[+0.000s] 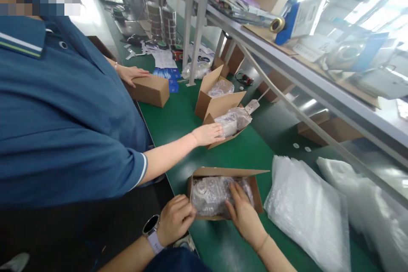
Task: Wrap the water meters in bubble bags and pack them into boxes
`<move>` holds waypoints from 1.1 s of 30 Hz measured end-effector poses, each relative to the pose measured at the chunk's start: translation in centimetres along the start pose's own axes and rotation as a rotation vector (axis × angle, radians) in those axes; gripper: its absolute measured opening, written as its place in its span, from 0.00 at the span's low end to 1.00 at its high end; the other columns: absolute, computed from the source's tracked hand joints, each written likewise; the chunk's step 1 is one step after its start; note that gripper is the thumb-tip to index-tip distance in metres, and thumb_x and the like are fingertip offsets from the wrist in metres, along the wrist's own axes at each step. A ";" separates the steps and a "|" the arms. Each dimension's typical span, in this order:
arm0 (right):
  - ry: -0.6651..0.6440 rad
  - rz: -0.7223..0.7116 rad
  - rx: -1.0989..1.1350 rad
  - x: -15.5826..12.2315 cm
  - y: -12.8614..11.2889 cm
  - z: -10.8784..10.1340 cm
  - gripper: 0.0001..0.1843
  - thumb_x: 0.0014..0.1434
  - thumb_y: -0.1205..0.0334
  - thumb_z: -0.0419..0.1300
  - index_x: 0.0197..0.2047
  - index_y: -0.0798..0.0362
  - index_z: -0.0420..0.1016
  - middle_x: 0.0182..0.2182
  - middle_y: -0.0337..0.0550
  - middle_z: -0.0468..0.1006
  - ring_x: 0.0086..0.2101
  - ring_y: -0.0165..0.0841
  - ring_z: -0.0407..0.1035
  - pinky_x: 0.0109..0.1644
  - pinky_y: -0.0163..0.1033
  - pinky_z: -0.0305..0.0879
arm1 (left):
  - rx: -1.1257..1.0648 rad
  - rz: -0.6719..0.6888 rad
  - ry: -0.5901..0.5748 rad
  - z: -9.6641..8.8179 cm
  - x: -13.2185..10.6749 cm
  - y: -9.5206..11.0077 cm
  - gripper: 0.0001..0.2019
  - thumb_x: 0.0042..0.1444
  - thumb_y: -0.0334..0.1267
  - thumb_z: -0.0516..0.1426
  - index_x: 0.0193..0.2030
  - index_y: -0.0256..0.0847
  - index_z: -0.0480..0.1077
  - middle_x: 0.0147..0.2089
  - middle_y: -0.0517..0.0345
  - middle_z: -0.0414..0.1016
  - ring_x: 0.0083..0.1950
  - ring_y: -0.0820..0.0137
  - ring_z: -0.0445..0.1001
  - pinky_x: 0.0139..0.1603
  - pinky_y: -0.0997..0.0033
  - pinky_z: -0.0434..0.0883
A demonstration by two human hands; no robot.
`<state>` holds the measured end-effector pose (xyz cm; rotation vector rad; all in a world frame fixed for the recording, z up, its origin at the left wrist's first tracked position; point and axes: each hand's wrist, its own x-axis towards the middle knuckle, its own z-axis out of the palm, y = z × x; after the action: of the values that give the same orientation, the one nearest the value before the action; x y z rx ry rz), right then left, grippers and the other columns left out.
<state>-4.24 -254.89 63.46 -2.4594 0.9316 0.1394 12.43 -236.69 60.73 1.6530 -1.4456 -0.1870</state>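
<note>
An open cardboard box [219,173] sits on the green table near me, with a bubble-wrapped item [208,193] inside. My left hand [175,219], with a watch on its wrist, is curled against the box's left end. My right hand [244,214] lies flat with fingers stretched on top of the bubble-wrapped item, pressing it into the box.
A co-worker in a blue shirt stands at left; one hand [208,134] reaches to a second open box [223,134], the other [130,74] rests on a closed box [151,90]. A third open box [216,95] stands behind. Bubble-wrap piles [306,212] lie right. A shelf frame [287,68] runs overhead.
</note>
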 end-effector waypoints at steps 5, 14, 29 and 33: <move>0.055 0.282 0.450 4.3 3.3 2.0 0.34 0.56 0.45 0.50 0.58 0.61 0.56 0.54 0.61 0.65 0.55 0.46 0.61 0.60 0.52 0.55 | -0.320 -0.147 0.094 0.1 -0.1 -2.2 0.18 0.61 0.41 0.51 0.57 0.42 0.59 0.31 0.61 0.67 0.34 0.71 0.68 0.41 0.68 0.67; 0.321 0.134 0.408 -0.7 1.3 1.3 0.23 0.58 0.53 0.50 0.55 0.52 0.62 0.58 0.51 0.61 0.59 0.41 0.54 0.63 0.49 0.49 | -0.702 -0.512 -0.227 3.7 6.9 -7.6 0.26 0.51 0.44 0.60 0.56 0.38 0.64 0.52 0.48 0.71 0.51 0.61 0.70 0.55 0.59 0.66; 0.254 -0.108 0.326 -4.8 3.7 2.4 0.25 0.61 0.56 0.52 0.61 0.46 0.61 0.65 0.41 0.52 0.65 0.40 0.36 0.67 0.54 0.38 | -0.034 0.362 -0.526 -0.5 7.3 -6.2 0.22 0.58 0.35 0.52 0.60 0.49 0.63 0.66 0.48 0.56 0.63 0.59 0.60 0.63 0.51 0.55; 0.146 -0.131 0.755 -4.8 4.9 0.5 0.23 0.54 0.56 0.59 0.52 0.53 0.72 0.58 0.48 0.66 0.61 0.44 0.51 0.66 0.55 0.40 | -0.199 0.454 -0.888 -1.9 6.2 -0.8 0.29 0.52 0.37 0.58 0.62 0.58 0.59 0.64 0.57 0.61 0.66 0.57 0.57 0.67 0.48 0.47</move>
<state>-11.03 -254.89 62.23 -1.8246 0.7019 -0.3778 16.08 -241.08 63.91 1.0527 -2.3195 -0.8495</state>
